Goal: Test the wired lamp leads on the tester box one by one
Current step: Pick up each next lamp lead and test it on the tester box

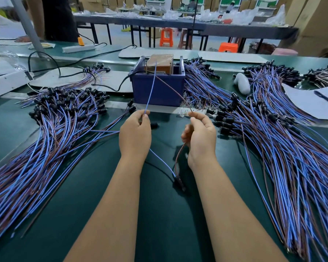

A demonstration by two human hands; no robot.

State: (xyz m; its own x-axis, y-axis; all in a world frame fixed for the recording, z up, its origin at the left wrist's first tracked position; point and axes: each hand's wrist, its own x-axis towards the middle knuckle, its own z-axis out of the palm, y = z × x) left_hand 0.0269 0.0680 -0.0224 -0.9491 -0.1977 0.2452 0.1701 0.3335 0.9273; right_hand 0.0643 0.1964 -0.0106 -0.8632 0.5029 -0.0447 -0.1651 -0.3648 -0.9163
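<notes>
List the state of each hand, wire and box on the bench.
left hand: pinches blue wire
right hand: pinches brown wire
blue wire: raised toward box top
brown wire: raised toward box
blue box: upright, power cord attached
lamp socket: hanging over mat

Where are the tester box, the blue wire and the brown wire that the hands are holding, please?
tester box (pixel 157 89): head view, on its blue front wall.
blue wire (pixel 151 91): head view, mid-length above the left hand.
brown wire (pixel 173 89): head view, mid-length above the right hand.

The tester box sits on the table between 2 lead piles, left and right.
</notes>
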